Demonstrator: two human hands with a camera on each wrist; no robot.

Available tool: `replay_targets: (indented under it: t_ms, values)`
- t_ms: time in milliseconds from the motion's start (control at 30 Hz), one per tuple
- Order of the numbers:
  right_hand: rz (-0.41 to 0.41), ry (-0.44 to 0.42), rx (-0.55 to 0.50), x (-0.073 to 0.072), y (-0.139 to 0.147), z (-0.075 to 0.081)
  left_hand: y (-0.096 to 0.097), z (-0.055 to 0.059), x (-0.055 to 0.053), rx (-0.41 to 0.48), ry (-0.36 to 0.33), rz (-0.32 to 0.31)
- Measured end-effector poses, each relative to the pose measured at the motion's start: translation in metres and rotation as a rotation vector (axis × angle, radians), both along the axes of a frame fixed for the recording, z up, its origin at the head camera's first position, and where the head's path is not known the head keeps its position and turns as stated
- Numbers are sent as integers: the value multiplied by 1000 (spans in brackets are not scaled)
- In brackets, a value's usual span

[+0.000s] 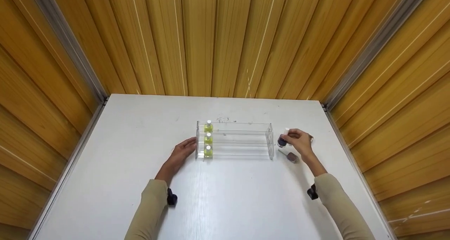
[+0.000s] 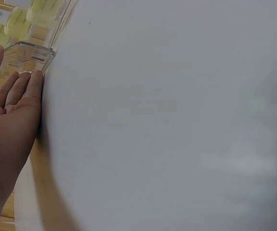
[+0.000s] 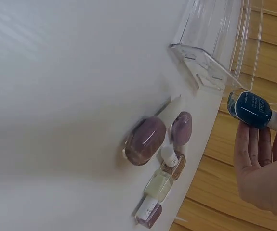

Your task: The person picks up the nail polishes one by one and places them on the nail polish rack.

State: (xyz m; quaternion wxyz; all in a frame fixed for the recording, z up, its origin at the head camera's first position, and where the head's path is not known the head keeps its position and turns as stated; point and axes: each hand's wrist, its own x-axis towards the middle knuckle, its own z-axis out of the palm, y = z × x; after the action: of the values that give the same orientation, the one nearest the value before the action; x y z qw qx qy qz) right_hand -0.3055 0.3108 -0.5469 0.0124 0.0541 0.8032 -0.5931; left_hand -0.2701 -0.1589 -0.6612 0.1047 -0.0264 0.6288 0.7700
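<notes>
A clear acrylic tiered rack (image 1: 242, 156) stands on the white table, with three yellow nail polish bottles (image 1: 208, 152) with white caps in a column at its left end. My left hand (image 1: 180, 155) rests against the rack's left side panel, fingers fairly straight, as the left wrist view shows too. Just right of the rack, my right hand (image 1: 301, 143) pinches a dark blue nail polish bottle (image 3: 252, 109) by its white cap. In the right wrist view this bottle is held above the table, near the rack's end panel (image 3: 203, 60).
A purple-brown nail polish bottle (image 3: 146, 140) lies on its side below the right hand. Beyond it lie another purple bottle (image 3: 181, 128), a glittery brown one (image 3: 176, 168), a pale one (image 3: 159, 186) and a small purple one (image 3: 150, 215). Wood-patterned walls (image 1: 197, 39) border the table.
</notes>
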Motion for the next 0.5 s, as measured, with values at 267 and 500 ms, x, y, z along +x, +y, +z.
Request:
replay_targets:
  t_ms: [267,500]
  values:
    - [65,26,26,-9,-33,4,-1,-2,1,-27,0,-1]
    - [102,66,34,-14,-58,12,0,-1,-1,-6,-9,-8]
